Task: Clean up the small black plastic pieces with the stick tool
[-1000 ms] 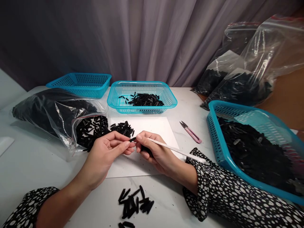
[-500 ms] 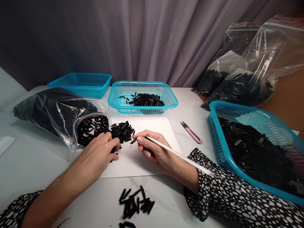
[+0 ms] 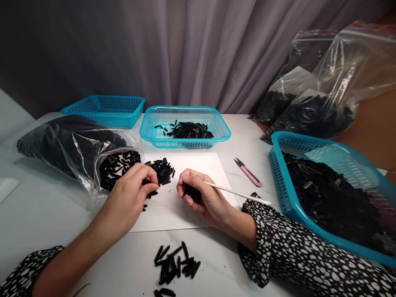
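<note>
Since half a second ago: left hand (image 3: 131, 196) is up a bit off the loose pieces, right hand (image 3: 207, 198) has its fingertips curled in, and the black piece poking past them is out of sight; stick has swung flatter. Grip, right: fingers closed, white stick (image 3: 238, 193) trapped between thumb and index, black bits (image 3: 192, 193) bunched in the palm. Grip, left: thumb and index brought almost together over the paper; can't tell if a piece is pinched there. Small black pile (image 3: 163, 169) is just beyond the left fingertips, on the white sheet (image 3: 182, 214), next to the mouth of a clear zip bag (image 3: 77, 144) lying on its side, full of the same stuff. Loose cluster (image 3: 176, 264) on the table (image 3: 222, 280) nearer the wearer, off the sheet. Pink-handled snips (image 3: 249, 173) right of the sheet, blades pointing away. Centre blue basket (image 3: 185, 108) behind the sheet, part filled with black pieces; left blue basket (image 3: 130, 120) beside it; right blue basket (image 3: 280, 181) heaped with more. Filled bags (image 3: 324, 111) behind that one, grey curtain (image 3: 204, 49) at the back.
</note>
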The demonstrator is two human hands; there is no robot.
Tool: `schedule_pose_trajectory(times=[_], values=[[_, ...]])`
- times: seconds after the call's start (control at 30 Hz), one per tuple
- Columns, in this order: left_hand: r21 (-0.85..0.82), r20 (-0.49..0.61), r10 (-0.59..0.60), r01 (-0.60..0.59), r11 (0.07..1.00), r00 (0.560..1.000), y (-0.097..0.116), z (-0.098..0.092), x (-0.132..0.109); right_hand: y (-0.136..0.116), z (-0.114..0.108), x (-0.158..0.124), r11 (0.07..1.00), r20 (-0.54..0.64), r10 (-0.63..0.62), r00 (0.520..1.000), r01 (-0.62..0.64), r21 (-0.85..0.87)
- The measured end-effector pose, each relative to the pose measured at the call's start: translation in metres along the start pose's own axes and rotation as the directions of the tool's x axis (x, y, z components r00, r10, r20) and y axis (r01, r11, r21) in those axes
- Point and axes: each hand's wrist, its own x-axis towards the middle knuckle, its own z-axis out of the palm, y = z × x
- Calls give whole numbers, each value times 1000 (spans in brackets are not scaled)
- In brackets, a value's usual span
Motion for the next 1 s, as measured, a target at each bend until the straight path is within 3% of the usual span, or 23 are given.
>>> schedule_pose_trajectory(times=[0.1,0.17,0.33,0.5,0.77,0.83,0.93,1.0], values=[[-256,45,-212,217,942,976,9,2,1,2,1,0,999,0,21,1000,-21,-33],[-412,117,-280,303,859,953,11,6,1,3,2,-1,995,1,23,1000,-22,-97],[-585,211,-316,378,717,925,9,15,-2,2,4,-3,991,0,24,1000,-24,-128],[-622,228,-269,352,700,936,9,15,-3,2,4,-3,991,-23,22,1000,-24,-129],[-546,213,-259,335,768,942,14,16,-3,2,3,-2,992,-7,31,999,-32,-118],[-478,205,-233,305,824,951,12,12,-2,1,4,-3,992,-15,38,999,-39,-119],[-146,204,-125,157,977,971,4,0,0,0,4,-3,991,-37,39,999,-44,-130],[109,234,-69,45,993,970,-4,-7,1,-2,4,-3,991,-49,40,998,-46,-129]])
